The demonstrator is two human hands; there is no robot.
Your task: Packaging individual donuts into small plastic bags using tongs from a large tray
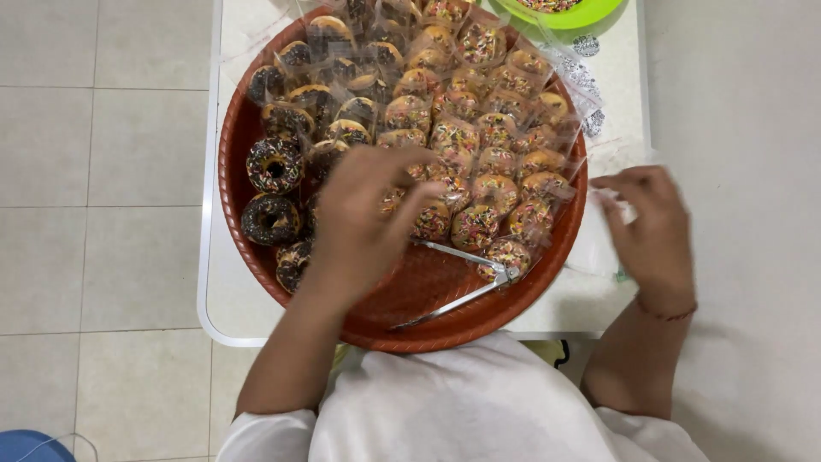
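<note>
My left hand [363, 218] reaches over the round red-brown tray [235, 137], fingers spread above the doughnuts near its middle; whether it grips one I cannot tell. The tray holds several chocolate doughnuts with sprinkles [274, 164] on the left and several wrapped sprinkled doughnuts [475, 128] on the right. Metal tongs [466, 278] lie on the tray's bare front part. My right hand [652, 227] is off the tray to the right, fingers closed on a clear plastic bag [603, 239] on the table.
The tray sits on a small white table [227, 299] over a tiled floor. A green bowl [569, 13] with sprinkles stands at the back right. Crinkled foil wrappers [586, 81] lie beside the tray.
</note>
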